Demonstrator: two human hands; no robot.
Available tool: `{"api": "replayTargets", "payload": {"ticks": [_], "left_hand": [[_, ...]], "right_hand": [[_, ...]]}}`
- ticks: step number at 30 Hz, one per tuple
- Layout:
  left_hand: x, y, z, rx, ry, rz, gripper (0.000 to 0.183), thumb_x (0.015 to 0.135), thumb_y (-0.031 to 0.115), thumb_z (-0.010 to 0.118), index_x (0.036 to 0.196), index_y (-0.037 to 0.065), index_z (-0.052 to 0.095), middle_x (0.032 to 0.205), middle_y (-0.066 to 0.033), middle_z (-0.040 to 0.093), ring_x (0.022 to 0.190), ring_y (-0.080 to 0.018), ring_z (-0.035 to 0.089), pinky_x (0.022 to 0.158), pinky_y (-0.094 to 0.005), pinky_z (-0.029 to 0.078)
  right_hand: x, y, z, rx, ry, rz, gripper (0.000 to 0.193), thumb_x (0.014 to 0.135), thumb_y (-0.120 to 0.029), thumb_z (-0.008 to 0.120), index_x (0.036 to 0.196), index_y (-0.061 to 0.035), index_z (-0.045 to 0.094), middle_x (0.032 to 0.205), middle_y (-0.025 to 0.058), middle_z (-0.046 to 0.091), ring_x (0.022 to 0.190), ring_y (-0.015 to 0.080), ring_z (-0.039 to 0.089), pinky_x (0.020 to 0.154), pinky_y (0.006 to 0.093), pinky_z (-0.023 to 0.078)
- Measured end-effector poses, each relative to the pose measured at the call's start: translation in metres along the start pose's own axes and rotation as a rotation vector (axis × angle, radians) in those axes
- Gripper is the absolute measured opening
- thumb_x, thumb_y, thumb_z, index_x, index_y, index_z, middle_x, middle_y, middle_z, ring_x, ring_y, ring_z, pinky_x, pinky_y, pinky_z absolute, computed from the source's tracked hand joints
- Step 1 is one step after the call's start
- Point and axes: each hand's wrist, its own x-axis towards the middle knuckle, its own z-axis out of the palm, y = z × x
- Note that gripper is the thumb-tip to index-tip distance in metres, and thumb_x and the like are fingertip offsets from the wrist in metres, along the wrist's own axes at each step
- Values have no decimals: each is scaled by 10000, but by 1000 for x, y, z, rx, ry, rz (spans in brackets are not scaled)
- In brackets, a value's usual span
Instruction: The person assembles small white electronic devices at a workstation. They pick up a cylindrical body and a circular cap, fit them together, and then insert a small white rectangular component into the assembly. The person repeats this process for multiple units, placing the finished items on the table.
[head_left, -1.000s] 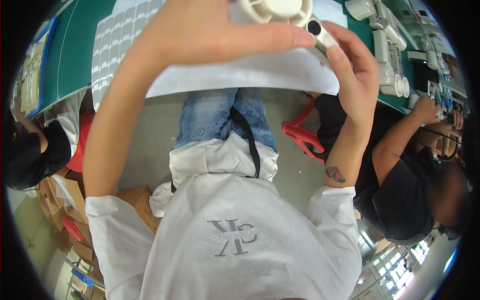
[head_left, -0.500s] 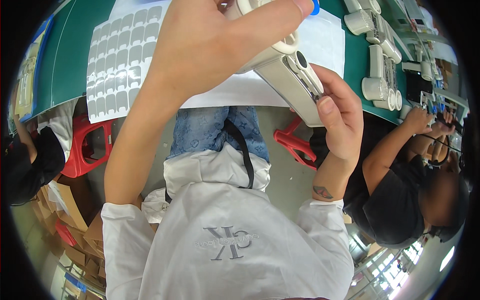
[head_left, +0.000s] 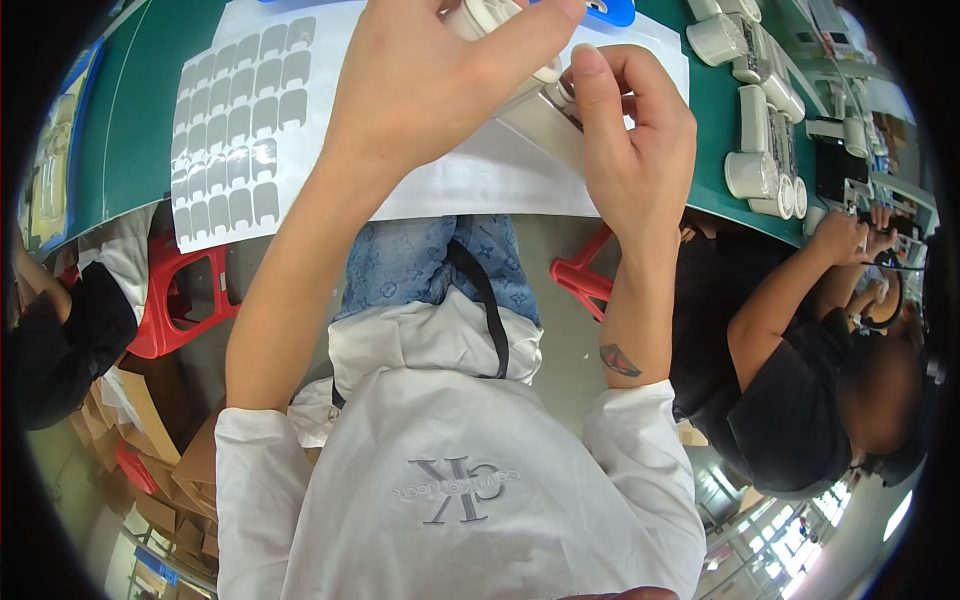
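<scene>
Above the table edge I hold a white plastic device [head_left: 535, 122] with a round end and a longer boxy body. My left hand [head_left: 420, 95] is closed round the round end, its thumb lying across the top. My right hand [head_left: 640, 140] has its fingers curled at the device where the body joins the round end, thumb raised along it. Part of the body is hidden behind the right hand. Beneath both hands spreads white paper [head_left: 450, 185], and left of them is a sheet of grey rounded labels [head_left: 240, 125].
A blue object [head_left: 612, 12] lies beyond my hands. Several similar white devices [head_left: 755, 150] stand at the right of the green table [head_left: 130, 120]. Red stools [head_left: 180, 300] are under the table edge. A co-worker in black [head_left: 800, 400] sits at right; cardboard boxes [head_left: 150, 400] are at left.
My right hand has moved up and inward, from the body's lower end to near the round end. The device has tilted and shifted away a little. My left hand still holds the round end.
</scene>
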Motion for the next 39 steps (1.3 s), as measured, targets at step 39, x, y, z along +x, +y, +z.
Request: {"api": "replayTargets", "payload": {"ticks": [39], "left_hand": [[-110,-181,-2,180,-376,-297,253,781,211,777,961,66,673,997,-68,688,894,-183,647,783,-304,520]], "right_hand": [[-215,41,39,1016,138,1176,362,998,-203,547,1305,-10,547,1212,118,623,1038,200,651,841,376,560]]}}
